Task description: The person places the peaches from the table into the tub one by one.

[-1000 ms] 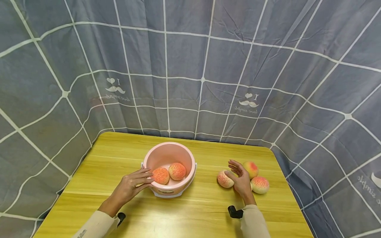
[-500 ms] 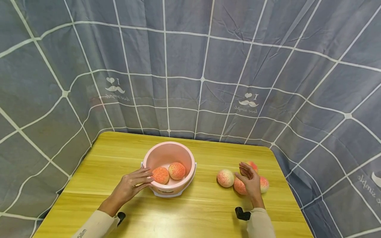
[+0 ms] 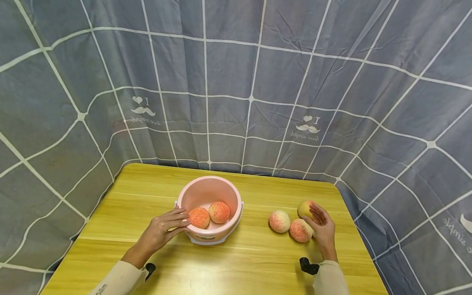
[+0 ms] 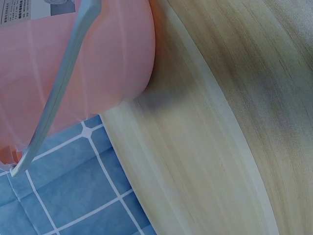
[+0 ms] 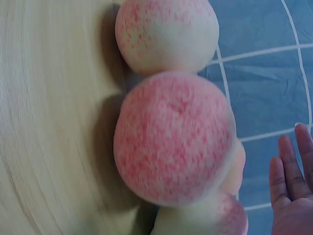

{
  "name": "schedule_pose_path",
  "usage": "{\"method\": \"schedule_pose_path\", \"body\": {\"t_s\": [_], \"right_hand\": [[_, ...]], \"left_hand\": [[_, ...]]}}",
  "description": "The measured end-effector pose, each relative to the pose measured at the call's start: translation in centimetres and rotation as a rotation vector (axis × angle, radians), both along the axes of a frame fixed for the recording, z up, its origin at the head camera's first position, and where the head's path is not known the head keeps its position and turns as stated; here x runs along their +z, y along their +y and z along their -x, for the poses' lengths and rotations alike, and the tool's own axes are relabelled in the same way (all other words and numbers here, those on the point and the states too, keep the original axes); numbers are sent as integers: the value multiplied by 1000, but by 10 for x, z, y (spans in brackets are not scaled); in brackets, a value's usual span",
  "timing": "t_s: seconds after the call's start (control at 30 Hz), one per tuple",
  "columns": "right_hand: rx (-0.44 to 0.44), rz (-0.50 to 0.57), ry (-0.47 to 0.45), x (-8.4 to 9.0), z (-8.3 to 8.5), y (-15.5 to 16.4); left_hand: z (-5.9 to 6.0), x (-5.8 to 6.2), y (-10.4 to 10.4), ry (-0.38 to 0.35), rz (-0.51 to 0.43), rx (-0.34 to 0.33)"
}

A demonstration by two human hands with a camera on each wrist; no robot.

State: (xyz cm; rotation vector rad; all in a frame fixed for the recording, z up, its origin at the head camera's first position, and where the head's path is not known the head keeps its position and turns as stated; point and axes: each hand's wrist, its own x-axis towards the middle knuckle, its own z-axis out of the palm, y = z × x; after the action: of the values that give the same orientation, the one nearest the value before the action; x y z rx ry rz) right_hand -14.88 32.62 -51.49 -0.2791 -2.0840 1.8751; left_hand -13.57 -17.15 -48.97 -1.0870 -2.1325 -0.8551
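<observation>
My left hand [image 3: 162, 229] holds the near left rim of a pink bucket [image 3: 217, 184], fingers over the edge and thumb low on the outside. Inside the bucket lie two orange-red peaches, a left peach [image 3: 199, 218] and a right peach [image 3: 219, 212]. In the head view my right hand [image 3: 324, 231] hovers, fingers spread, at the right of a loose cluster. A pale speckled peach [image 3: 279, 221], a pinker peach [image 3: 300, 230] and a yellow peach [image 3: 304, 208] show there; a further one is hidden behind the hand. The right wrist view shows a pink peach [image 5: 173, 139] close up, apart from the fingers [image 5: 293, 176].
Everything stands on a yellow wood-grain table [image 3: 147, 188]. A grey-blue curtain [image 3: 228, 114] with white grid lines surrounds its far side and both flanks. The bucket's pale handle [image 4: 58, 93] hangs down along its outer wall.
My right hand has moved rightward across the peaches, uncovering the pinker one and covering the rightmost one. My left hand, the bucket and its two peaches have stayed put.
</observation>
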Motion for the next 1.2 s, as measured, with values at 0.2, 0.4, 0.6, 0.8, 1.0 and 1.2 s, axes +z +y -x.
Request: {"method": "schedule_pose_path", "body": {"t_s": [0.2, 0.4, 0.6, 0.8, 1.0, 1.2], "right_hand": [[-49, 38, 40, -2, -5, 9], [-104, 33, 58, -6, -8, 17], [-154, 55, 73, -14, -8, 27], [-186, 66, 49, -19, -12, 33], [-206, 35, 56, -22, -13, 37], [-222, 34, 52, -26, -15, 40]], "left_hand": [[1, -1, 1, 53, -12, -7], [0, 0, 1, 32, -5, 2], [-1, 0, 1, 9, 4, 7], [0, -2, 1, 20, -1, 6], [0, -2, 1, 18, -2, 8], [1, 0, 1, 45, -9, -8]]}}
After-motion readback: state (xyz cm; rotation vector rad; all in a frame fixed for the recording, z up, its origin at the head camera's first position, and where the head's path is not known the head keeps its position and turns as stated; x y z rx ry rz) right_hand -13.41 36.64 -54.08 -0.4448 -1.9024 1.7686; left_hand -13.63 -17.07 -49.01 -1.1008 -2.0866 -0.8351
